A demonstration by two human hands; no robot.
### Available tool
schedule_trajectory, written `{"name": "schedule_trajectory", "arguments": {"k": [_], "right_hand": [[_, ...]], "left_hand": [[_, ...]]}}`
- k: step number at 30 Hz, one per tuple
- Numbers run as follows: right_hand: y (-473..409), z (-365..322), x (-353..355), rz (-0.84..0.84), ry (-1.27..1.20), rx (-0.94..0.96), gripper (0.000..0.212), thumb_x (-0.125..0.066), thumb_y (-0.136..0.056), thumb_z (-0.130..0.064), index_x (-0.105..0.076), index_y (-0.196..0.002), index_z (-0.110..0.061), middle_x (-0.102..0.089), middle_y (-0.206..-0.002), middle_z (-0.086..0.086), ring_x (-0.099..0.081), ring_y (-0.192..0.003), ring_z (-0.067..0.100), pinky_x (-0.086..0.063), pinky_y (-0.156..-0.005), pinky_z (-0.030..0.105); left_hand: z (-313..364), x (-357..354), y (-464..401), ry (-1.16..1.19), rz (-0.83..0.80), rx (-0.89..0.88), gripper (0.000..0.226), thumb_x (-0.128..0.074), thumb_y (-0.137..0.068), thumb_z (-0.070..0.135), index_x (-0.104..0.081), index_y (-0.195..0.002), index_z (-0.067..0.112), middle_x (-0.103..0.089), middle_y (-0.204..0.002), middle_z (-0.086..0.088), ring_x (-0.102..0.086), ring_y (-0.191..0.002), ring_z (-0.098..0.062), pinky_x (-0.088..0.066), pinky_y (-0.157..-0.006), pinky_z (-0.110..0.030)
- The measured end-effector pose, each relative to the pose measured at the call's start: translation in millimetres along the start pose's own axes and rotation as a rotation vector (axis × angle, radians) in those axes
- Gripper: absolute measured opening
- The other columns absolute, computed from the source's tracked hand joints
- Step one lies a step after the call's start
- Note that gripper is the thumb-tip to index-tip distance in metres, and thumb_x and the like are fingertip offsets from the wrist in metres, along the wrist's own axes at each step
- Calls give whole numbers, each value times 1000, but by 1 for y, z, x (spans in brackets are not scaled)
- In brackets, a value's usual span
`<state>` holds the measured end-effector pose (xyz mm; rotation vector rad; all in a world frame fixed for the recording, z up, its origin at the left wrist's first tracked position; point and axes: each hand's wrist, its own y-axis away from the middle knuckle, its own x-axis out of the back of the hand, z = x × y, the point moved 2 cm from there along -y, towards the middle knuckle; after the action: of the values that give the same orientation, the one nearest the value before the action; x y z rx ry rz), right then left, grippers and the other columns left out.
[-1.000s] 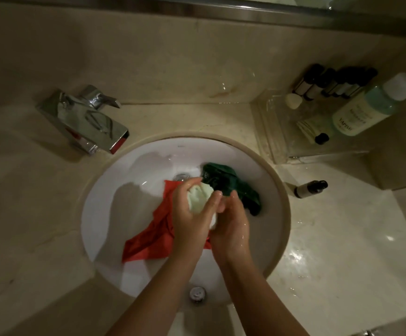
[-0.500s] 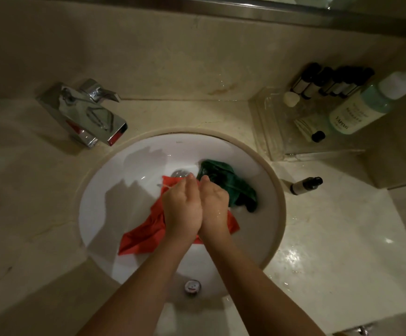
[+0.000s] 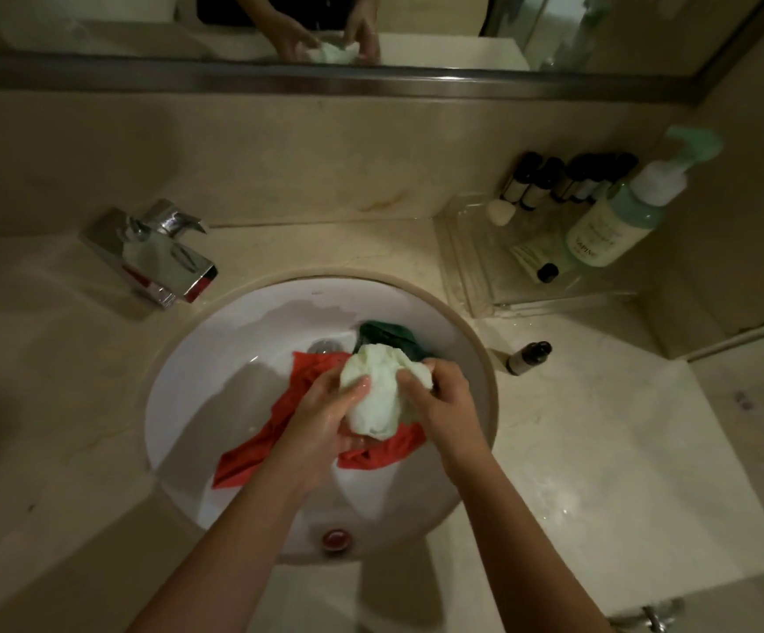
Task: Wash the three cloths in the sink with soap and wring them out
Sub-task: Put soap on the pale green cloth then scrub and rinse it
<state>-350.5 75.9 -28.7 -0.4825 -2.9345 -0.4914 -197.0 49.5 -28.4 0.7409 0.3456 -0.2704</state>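
Over the white round sink both my hands hold a bunched pale green cloth. My left hand grips its lower left side, thumb pressed into the wet fabric. My right hand grips its right side with curled fingers. A red cloth lies spread in the basin under my hands. A dark green cloth sits crumpled at the back of the basin, partly hidden behind the pale one.
A chrome faucet stands at the sink's back left. A clear tray at the back right holds a pump soap bottle and several small dark bottles. One small bottle lies on the wet counter. The mirror above reflects my hands.
My hands, pressed together half a second ago with the pale cloth hidden between them, have parted, and the cloth now bulges out between them. The view has tilted up.
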Motion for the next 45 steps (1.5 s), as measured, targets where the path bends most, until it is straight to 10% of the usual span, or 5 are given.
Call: {"name": "schedule_trajectory", "arguments": {"k": [14, 20, 28, 40, 45], "right_hand": [[-1, -26, 58, -93, -27, -156, 16, -57, -96, -25, -60, -95, -10, -67, -96, 15, -64, -90, 31, -53, -81, 41], [1, -20, 51, -335, -62, -243, 71, -52, -75, -78, -61, -123, -26, -66, -121, 2, -63, -113, 21, -49, -99, 43], [14, -28, 61, -457, -148, -299, 54, -84, -69, -24, -61, -114, -5, -71, -109, 17, -70, -97, 31, -56, -87, 47], [28, -69, 33, -657, -932, -219, 69, -85, -68, -13, -53, -129, -7, -65, -113, 18, -66, -102, 32, -55, -85, 43], [19, -61, 57, -467, -626, -239, 71, -62, -80, 8, -43, -142, -21, -64, -121, 15, -65, -105, 33, -58, -78, 40]], "left_hand": [[-1, -33, 34, -25, -47, -158, 60, -80, -60, 29, -61, -116, 27, -71, -113, 1, -66, -108, -18, -55, -81, -33], [-2, -40, 47, 139, -90, -184, 55, -69, -69, -3, -60, -119, 19, -70, -110, -11, -70, -96, -23, -59, -73, -32], [18, -10, 56, 128, 31, -189, 38, -65, -73, 4, -65, -106, 24, -72, -94, -3, -69, -80, -19, -55, -57, -31], [-20, -7, 52, 289, -43, 139, 55, -54, -80, 60, -76, -107, 17, -69, -119, -11, -68, -107, -25, -48, -93, -42], [-4, 33, 58, 316, -101, -110, 87, -97, -41, 41, -68, -117, 8, -67, -120, -18, -67, -105, -29, -58, -79, -39]]}}
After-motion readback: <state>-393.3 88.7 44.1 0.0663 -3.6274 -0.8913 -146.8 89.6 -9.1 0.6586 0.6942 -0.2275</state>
